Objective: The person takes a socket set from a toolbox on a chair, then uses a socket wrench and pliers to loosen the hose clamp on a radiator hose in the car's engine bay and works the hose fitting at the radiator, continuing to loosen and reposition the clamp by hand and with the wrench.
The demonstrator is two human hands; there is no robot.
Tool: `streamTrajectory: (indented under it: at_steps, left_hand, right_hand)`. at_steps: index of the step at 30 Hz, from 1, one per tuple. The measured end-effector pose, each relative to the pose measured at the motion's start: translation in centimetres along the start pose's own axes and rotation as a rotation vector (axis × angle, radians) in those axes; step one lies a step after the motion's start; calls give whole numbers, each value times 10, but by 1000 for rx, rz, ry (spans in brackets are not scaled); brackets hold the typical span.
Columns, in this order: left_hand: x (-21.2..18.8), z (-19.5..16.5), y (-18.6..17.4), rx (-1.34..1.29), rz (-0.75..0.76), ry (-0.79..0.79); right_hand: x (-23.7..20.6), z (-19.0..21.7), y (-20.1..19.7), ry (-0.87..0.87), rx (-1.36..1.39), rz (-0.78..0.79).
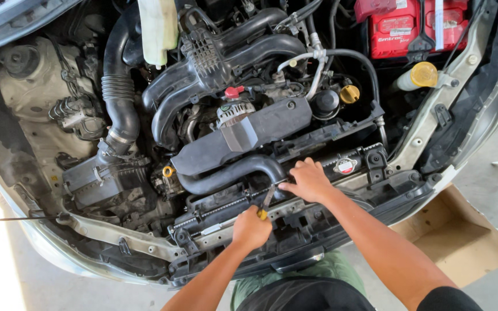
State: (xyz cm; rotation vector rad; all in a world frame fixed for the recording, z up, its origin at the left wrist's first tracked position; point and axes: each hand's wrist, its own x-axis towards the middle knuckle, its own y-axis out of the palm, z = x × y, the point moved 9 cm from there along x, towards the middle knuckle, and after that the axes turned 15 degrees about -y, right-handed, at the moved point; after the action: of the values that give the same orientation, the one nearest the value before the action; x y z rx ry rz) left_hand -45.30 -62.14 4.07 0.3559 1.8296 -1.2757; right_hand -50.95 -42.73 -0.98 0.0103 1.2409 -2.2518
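Note:
I look down into an open car engine bay. My left hand (251, 228) grips a pair of pliers (266, 201) with yellow-tipped handles, its jaws pointing up toward the end of a thick black radiator hose (231, 174). My right hand (308, 179) rests on the top of the radiator support, fingers curled at the hose end beside the plier jaws. A round radiator cap (346, 166) sits just right of that hand.
A red battery (413, 26) sits at the top right, a yellow-capped bottle (417, 76) below it. A black intake manifold (220, 63) and a ribbed air duct (117, 92) fill the middle and left. Brown cardboard (462, 236) lies on the concrete floor at right.

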Motion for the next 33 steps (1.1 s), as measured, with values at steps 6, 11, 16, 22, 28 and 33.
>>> streamTrajectory:
  at_steps: [6,11,16,22,28,33]
  left_hand:
    - [17,-32,-20,412,136,-17]
    - [35,-30,-27,403,185,17]
    - [35,0,-9,157,106,158]
    - [29,14,8,-71,-26,148]
    - [32,11,-17,97,46,122]
    - [49,17,-12,364,105,120]
  right_hand:
    - [9,-13,8,-88,85,46]
    - [15,-17,12,-67,107,149]
    - [13,-10,7,-15,48,129]
    - [5,-1,8,113,-24,55]
    - [5,-7,4,59,38,60]
    - [0,1,-6,61,46,-35]
